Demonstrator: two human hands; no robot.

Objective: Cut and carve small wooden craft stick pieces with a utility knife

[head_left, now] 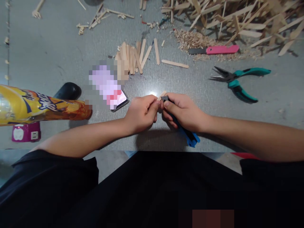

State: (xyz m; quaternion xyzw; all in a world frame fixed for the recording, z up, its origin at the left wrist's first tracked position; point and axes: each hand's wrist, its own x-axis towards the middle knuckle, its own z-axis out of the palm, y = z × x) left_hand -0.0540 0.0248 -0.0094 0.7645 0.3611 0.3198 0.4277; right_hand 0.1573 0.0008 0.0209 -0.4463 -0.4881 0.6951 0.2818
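My left hand [144,112] pinches a wooden craft stick [162,94], whose rounded tip shows between my two hands. In my right hand [181,109] is a utility knife [186,134] with a blue and black handle, gripped by closed fingers. Its dark blade end lies at the stick, beside my right thumb; whether the edge is cutting in cannot be made out. Most of the stick is hidden by my fingers. Just beyond my hands, several craft sticks [132,58] lie in a loose row, with one single stick [175,64] to their right.
A phone [123,100] lies left of my hands, near a tall drink bottle [47,106] and a purple socket block [26,132]. Right are teal pliers [234,77] and a pink-handled knife [222,49] by shavings [192,39]. A big stick pile [247,22] fills the back right.
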